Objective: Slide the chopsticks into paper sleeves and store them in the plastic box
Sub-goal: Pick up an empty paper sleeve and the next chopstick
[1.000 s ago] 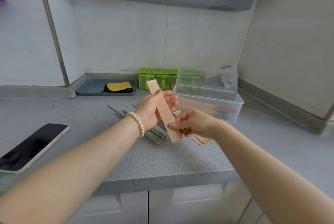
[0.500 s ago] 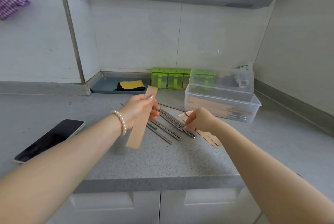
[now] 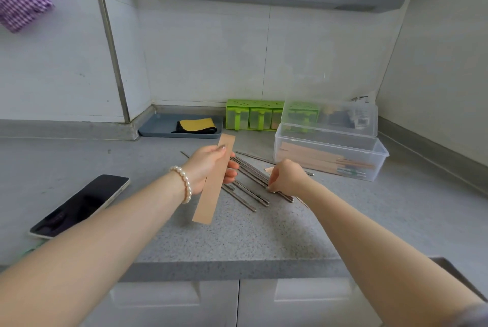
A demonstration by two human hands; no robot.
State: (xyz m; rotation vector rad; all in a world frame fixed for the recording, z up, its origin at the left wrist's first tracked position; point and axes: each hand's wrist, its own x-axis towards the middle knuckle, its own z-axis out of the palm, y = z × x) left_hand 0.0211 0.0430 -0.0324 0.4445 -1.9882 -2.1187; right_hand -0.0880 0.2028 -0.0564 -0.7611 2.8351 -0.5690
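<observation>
My left hand point(image 3: 211, 165) pinches a paper sleeve point(image 3: 214, 180) above the counter point(image 3: 237, 242). My right hand point(image 3: 286, 177) is curled down on the loose metal chopsticks point(image 3: 250, 189); can't tell if it grips one. Farther back, the open plastic box point(image 3: 330, 152) holds sleeved pairs.

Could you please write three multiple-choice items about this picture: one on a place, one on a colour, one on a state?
1. Where does the phone lie?
A. left of the left hand
B. inside the box
C. on the blue tray

2. What colour is the sleeve in the left hand?
A. green
B. tan
C. purple

3. How is the box?
A. closed
B. upside down
C. open, sleeves inside

Answers:
1 A, it lies on the counter by the left forearm.
2 B, the paper is tan.
3 C, its lid stands tilted up behind it.
</observation>
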